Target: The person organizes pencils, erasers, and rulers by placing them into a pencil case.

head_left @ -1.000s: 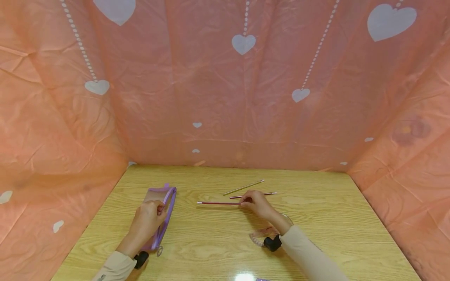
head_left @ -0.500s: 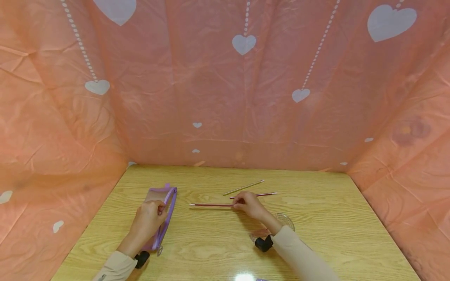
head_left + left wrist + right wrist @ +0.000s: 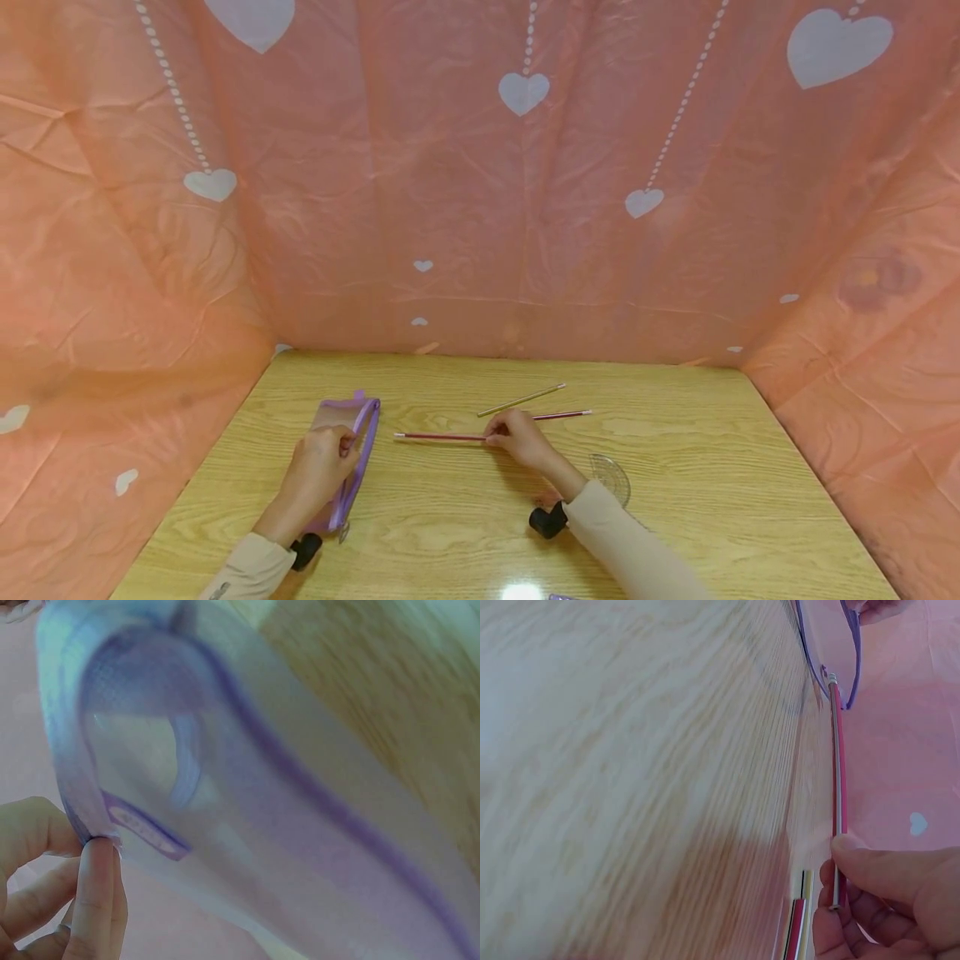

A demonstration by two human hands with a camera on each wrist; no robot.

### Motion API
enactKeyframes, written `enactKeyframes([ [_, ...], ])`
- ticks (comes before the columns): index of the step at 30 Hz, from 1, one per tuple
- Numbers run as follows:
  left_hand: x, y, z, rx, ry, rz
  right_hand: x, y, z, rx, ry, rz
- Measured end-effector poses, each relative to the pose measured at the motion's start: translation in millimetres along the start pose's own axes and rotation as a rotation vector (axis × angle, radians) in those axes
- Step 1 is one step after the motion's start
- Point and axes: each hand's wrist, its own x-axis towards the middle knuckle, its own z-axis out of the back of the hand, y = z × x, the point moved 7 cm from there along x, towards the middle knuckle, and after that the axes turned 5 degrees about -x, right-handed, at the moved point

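A red pencil (image 3: 442,437) with a white tip is pinched near one end by my right hand (image 3: 522,443), its tip pointing left toward the pouch. In the right wrist view the thumb and fingers close on the striped pencil (image 3: 838,772). On the left, my left hand (image 3: 318,465) pinches the rim of a see-through pouch (image 3: 341,414) with purple edging. The left wrist view shows the pouch's mouth spread apart, with its rim (image 3: 71,772) between thumb and fingers (image 3: 96,892). Whether anything lies inside the pouch I cannot tell.
Behind the right hand lie a gold pencil (image 3: 521,400) and another red pencil (image 3: 562,414). A clear protractor (image 3: 613,479) is partly under the right forearm. A purple item (image 3: 561,597) shows at the bottom edge. Pink sheeting (image 3: 525,250) encloses the wooden table (image 3: 697,467).
My right hand has moved left with the red pencil, whose white tip is now closer to the pouch. More of the protractor shows. The left hand has stayed on the pouch rim.
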Motion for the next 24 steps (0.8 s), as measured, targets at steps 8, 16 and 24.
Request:
enactKeyframes([
  [8, 0.9, -0.7, 1.9, -0.006, 0.002, -0.003, 6.6, 7.6, -7.8, 0.021, -0.013, -0.016],
  [16, 0.3, 1.5, 0.5, -0.009, 0.004, 0.0, 10.4, 8.7, -19.5, 0.03, -0.028, -0.057],
  [24, -0.5, 4.0, 0.3, -0.019, 0.019, 0.028, 13.8, 9.6, -30.9, 0.064, -0.031, -0.09],
])
